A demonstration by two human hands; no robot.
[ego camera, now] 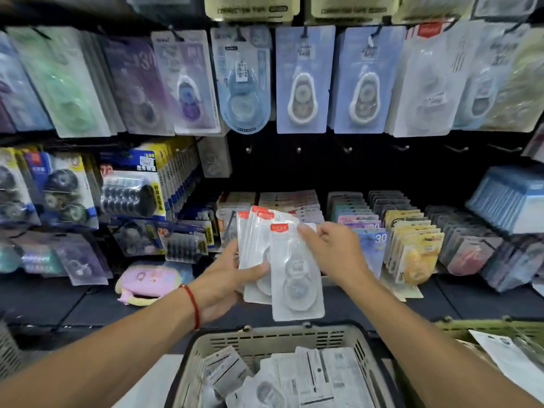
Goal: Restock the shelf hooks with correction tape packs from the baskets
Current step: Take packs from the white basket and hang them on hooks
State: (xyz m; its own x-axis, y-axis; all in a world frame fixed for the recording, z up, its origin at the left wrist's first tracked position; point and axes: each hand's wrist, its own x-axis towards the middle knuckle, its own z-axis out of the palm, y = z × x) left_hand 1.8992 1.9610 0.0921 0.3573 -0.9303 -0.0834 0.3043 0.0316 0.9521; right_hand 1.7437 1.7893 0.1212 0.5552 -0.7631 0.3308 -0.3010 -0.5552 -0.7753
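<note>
My left hand (225,279) grips a fanned stack of white correction tape packs (256,245) with red top labels, held upright in front of the shelf. My right hand (332,251) pinches the top edge of the frontmost pack (294,278), which sits slightly lower than the others. Below my hands stands a grey basket (276,338) holding several more white packs (309,378) lying loose. A row of bare hooks (298,149) runs along the dark back panel above the hands.
Hanging correction tape packs (301,81) fill the upper row. Boxed rows of coloured packs (409,240) stand on the shelf to the right, black tape packs (129,187) hang to the left. A pink pouch (147,282) lies on the shelf. A green basket (500,334) is at right.
</note>
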